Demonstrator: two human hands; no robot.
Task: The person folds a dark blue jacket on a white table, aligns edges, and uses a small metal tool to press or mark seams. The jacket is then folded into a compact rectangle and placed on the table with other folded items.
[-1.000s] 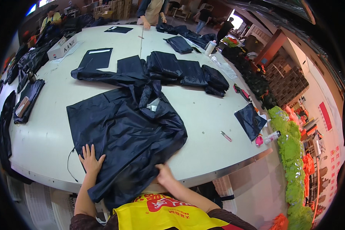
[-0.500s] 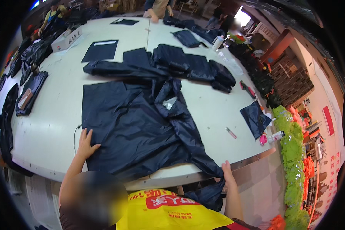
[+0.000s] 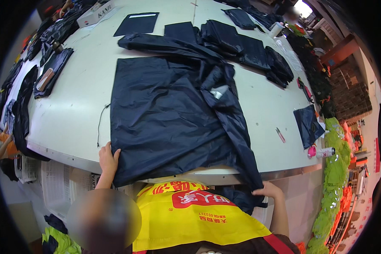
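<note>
A dark navy jacket (image 3: 165,114) lies spread on the white table (image 3: 72,114), its hem side to the left. Its collar, with a pale label (image 3: 219,92) inside, is to the right. One sleeve stretches across the far side; the other (image 3: 241,139) runs down the right side and over the table's front edge. My left hand (image 3: 109,163) rests at the jacket's lower left corner, thumb and fingers apart. Lower right, my right hand (image 3: 270,192) is closed on the near sleeve's end, just past the table edge.
Folded dark garments (image 3: 224,38) line the far side of the jacket. To the right lie small pink-handled snips (image 3: 280,135), a dark folded piece (image 3: 308,126) and a bottle (image 3: 326,152). Bright green garments (image 3: 334,182) are heaped beyond. A dark cord (image 3: 100,127) lies left of the jacket.
The view has shifted, so the table contents sit higher and further right. My left hand has moved down the jacket's left edge to its near corner. My right hand still holds the sleeve end.
</note>
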